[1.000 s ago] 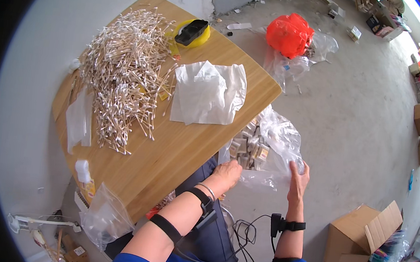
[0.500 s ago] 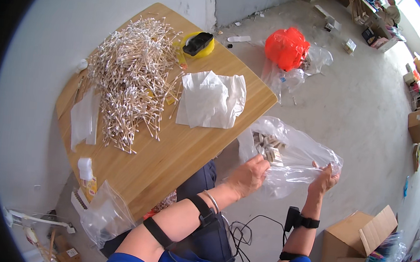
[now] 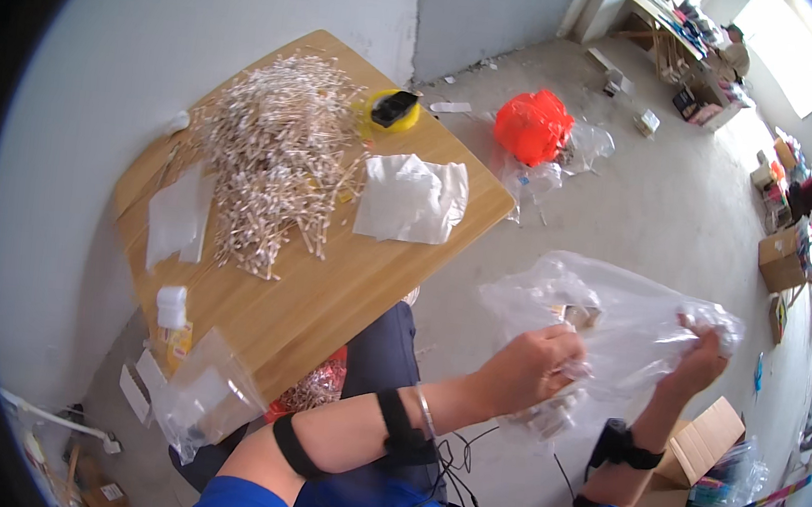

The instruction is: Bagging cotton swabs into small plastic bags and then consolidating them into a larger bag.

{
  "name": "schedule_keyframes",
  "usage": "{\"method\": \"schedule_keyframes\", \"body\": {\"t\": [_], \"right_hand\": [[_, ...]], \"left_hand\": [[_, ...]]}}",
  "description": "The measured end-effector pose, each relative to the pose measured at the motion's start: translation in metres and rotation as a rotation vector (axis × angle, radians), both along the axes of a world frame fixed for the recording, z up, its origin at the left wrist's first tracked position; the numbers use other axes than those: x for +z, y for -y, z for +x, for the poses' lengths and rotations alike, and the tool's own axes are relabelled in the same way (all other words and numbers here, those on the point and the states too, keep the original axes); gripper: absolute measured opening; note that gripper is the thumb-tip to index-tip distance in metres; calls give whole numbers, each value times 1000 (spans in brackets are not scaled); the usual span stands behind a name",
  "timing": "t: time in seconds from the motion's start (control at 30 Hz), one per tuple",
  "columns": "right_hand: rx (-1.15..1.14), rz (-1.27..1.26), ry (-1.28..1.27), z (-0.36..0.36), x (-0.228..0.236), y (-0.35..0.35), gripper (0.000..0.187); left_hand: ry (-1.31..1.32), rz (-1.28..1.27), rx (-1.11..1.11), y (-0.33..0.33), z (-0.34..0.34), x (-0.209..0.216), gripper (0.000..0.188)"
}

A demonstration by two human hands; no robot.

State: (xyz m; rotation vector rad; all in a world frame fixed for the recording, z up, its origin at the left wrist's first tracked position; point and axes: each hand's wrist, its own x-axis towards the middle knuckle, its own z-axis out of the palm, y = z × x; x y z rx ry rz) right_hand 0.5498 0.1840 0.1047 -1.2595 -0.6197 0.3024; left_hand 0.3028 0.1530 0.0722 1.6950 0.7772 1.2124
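The person's left hand (image 3: pixel 539 364) is closed, fingers curled on the near edge of a clear plastic bag (image 3: pixel 628 307). The right hand (image 3: pixel 699 359) grips the gathered film at the bag's far right end. The bag is stretched between both hands, to the right of the wooden surface (image 3: pixel 344 296); small packs (image 3: pixel 582 315) show inside, partly blurred. On the surface: a heap of cotton swabs (image 3: pixel 274 160), with a white sheet (image 3: pixel 409 201) just right of it. A red bag (image 3: pixel 534 127) rests on the floor (image 3: pixel 486 222) beyond.
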Motion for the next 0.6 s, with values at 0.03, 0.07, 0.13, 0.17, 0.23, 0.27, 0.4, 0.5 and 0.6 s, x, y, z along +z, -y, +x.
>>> {"method": "schedule_keyframes", "body": {"t": [0.03,0.07,0.13,0.17,0.23,0.27,0.4,0.5,0.6], "right_hand": [[-13,-38,48,5,18,3,10],[-27,-71,102,16,37,4,10],[77,55,144,51,67,6,17],[123,102,103,36,88,7,22],[205,172,86,15,128,8,34],[246,186,126,3,145,7,37],[252,242,547,9,241,-1,26],[583,372,629,-28,308,-30,20],[647,425,914,-56,361,-63,21]], "left_hand": [[50,42,12,3,3,10,16],[57,55,29,8,7,22,16],[178,81,-12,16,9,48,18],[165,95,27,20,4,59,18],[244,84,-11,28,-7,77,20],[240,99,22,32,-15,87,20],[402,222,53,43,-30,136,25],[300,244,10,58,-68,169,46],[290,462,7,75,-99,193,60]]}}
